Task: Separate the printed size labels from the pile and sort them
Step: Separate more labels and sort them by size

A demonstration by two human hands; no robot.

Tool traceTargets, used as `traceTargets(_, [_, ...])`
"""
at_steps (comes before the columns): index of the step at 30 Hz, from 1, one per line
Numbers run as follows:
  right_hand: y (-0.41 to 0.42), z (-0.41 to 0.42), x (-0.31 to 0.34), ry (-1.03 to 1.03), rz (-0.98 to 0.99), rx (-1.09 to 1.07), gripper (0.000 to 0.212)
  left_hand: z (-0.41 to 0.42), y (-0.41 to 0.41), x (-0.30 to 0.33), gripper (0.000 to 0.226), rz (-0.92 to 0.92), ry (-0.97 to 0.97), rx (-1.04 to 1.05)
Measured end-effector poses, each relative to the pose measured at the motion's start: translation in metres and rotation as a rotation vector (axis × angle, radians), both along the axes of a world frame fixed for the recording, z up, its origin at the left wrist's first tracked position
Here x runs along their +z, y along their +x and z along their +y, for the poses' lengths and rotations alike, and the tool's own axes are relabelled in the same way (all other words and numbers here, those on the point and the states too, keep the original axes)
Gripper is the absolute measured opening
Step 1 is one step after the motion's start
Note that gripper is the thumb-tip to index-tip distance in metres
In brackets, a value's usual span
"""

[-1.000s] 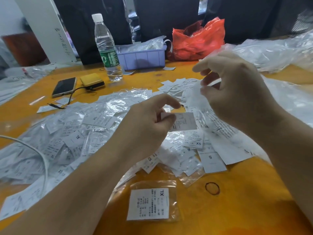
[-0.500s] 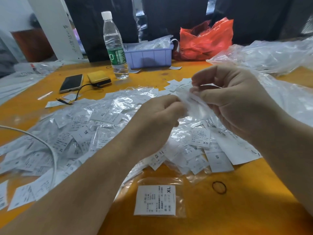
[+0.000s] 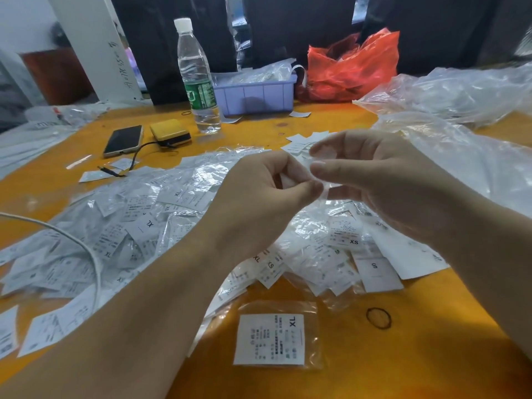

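The left hand (image 3: 259, 197) is held above the pile with its fingers curled; a small white label (image 3: 288, 180) is pinched between its thumb and forefinger. The right hand (image 3: 383, 182) is raised just beside it, with the fingertips (image 3: 318, 168) brought against the same label. The right forefinger and thumb are extended toward the label; whether it is actually gripped by them cannot be told, as the contact area is blurred. Both hands are positioned over the middle of the pile of size labels (image 3: 138, 226), which is spread across the orange table (image 3: 431, 355) and mixed with clear plastic sleeves. Markings XL, XS and S are legible on several labels in the pile.

1 XL label in a clear sleeve (image 3: 270, 339) is laid apart from the pile, at the near edge of the table below the hands. A black rubber band (image 3: 378, 318) is located to the right of it. 1 label marked S (image 3: 375, 272) is positioned at the right near edge of the pile.

Farther out, a phone (image 3: 123, 140) and a yellow power bank (image 3: 169, 133) are placed side by side, joined by a dark cable. A water bottle (image 3: 197, 79) stands upright behind them, beside a lilac bin (image 3: 256, 96). A red plastic bag (image 3: 354, 67) is set at the far edge, and clear plastic bags (image 3: 460, 110) are heaped at the right. A white cable (image 3: 72, 240) is draped over the left of the pile.
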State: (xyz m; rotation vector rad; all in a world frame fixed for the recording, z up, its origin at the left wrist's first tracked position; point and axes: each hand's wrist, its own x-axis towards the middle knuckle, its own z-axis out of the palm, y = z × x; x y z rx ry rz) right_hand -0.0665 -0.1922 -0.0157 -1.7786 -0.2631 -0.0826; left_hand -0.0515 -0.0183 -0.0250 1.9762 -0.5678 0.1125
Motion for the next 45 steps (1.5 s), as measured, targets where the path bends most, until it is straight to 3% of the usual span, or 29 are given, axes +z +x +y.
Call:
traceTargets(3, [-0.001, 0.004, -0.001, -0.096, -0.077, 0.043, 0.016, 0.001, 0.001, 0.001, 0.02, -0.041, 0.026, 0.02])
traceTargets(10, [0.002, 0.002, -0.003, -0.028, -0.059, 0.028, 0.011, 0.004, 0.002, 0.005, 0.022, 0.006, -0.019, 0.025])
traceTargets(19, [0.001, 0.001, 0.0, -0.016, 0.004, 0.01, 0.039, 0.006, 0.009, 0.002, 0.02, 0.106, -0.083, 0.04])
traceTargets(26, [0.003, -0.002, 0.002, 0.017, 0.039, -0.034, 0.033, 0.01, 0.013, 0.001, 0.02, 0.112, -0.131, 0.061])
traceTargets(30, [0.002, -0.003, 0.006, 0.238, 0.161, 0.025, 0.023, 0.009, 0.012, 0.001, 0.018, 0.092, -0.119, 0.068])
traceTargets(36, [0.005, -0.002, 0.001, 0.288, 0.162, -0.022, 0.043, 0.011, 0.01, 0.003, 0.014, 0.08, -0.115, 0.053])
traceTargets(45, [0.005, -0.012, 0.005, 0.281, 0.229, -0.08, 0.014, 0.01, 0.007, 0.006, 0.007, 0.034, -0.113, 0.026])
